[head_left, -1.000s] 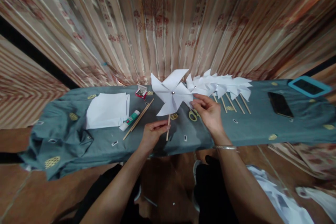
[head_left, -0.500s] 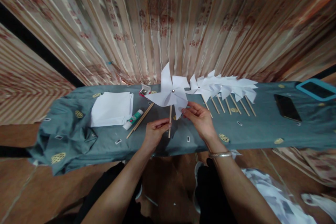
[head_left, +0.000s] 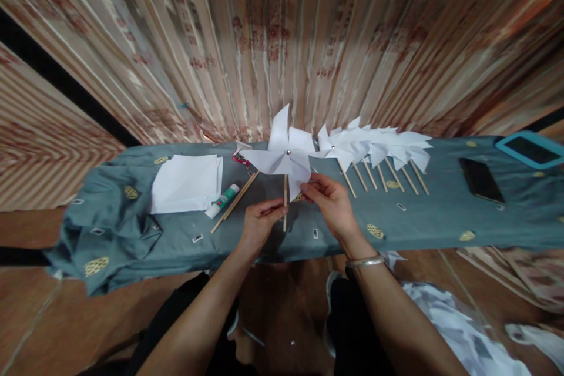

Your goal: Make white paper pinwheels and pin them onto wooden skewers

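Observation:
A white paper pinwheel (head_left: 280, 160) with a round pin at its centre stands upright over the table on a thin wooden stick. My left hand (head_left: 261, 222) pinches that stick below the blades. With thumb and fingers closed, my right hand (head_left: 331, 200) grips the tip of the lowest blade. Just right of it lies an overlapping row of several finished pinwheels (head_left: 374, 144), their sticks pointing toward me. To the left are loose wooden sticks (head_left: 233, 204), a green and white glue stick (head_left: 222, 201) and a small red box (head_left: 240, 157) partly behind a blade.
A stack of white paper (head_left: 185, 185) lies on the left of the table with its grey-green cloth (head_left: 273, 247). On the right are a black phone (head_left: 481, 180) and a blue-framed tablet (head_left: 531, 150). A patterned curtain (head_left: 282, 41) hangs behind. White scraps (head_left: 462, 323) lie on the floor at right.
The pinwheel's blades have turned slightly, the lowest tip shifting left. My right hand has moved a little left with it, while my left hand stays on the stick.

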